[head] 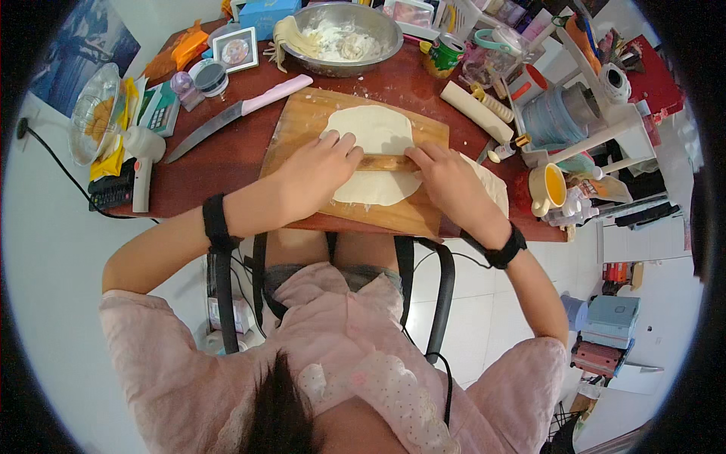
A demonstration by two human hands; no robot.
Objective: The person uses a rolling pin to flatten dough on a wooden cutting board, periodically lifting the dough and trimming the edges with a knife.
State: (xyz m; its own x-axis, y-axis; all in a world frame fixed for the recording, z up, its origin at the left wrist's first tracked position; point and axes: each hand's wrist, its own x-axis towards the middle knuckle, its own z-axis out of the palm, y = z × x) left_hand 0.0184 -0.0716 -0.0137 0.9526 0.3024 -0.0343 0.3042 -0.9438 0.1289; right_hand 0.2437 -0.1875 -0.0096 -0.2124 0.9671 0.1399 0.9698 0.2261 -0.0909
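A flat sheet of dough (374,127), roughly oval, lies on a wooden cutting board (300,127) in front of me. Across its middle rests a wooden rolling pin (387,163). The left end is under my left hand (326,170), whose fingers curl over it. My right hand (445,176) grips the other end. Both pin ends are hidden by the hands. Beside the right hand, partly covered by it, a pale floury piece (492,184) that looks like dough or cloth lies at the board's right edge.
Behind the board stands a steel bowl (346,65) holding flour, dough strips hanging over its rim. A kitchen knife (238,116) with a pink handle lies at the left. To the right are a pale cylindrical roll (476,112), a green can (445,55) and a cream mug (541,196).
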